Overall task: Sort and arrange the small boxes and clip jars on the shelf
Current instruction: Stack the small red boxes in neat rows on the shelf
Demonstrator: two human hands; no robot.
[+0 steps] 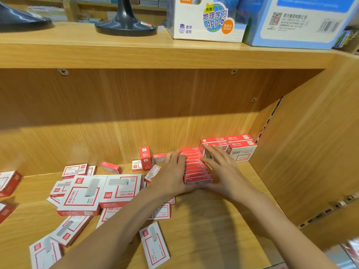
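Observation:
A tight row of small red staple boxes [196,167] stands on edge on the wooden shelf [204,220], running toward the back right corner. My left hand [172,173] presses flat against the row's left side. My right hand [221,167] presses against its right side, fingers straight and reaching to the stacked red and white boxes [240,148] in the corner. Larger white and red staple boxes [83,193] lie scattered in a loose heap to the left. One flat box [154,247] lies near the front edge. No clip jars are in view.
Small boxes [145,158] stand and lie along the back wall. More red boxes [8,183] sit at the far left. The upper shelf carries a dark lamp base [126,24] and large cartons [206,18]. The shelf's right side wall [291,156] is close to the row.

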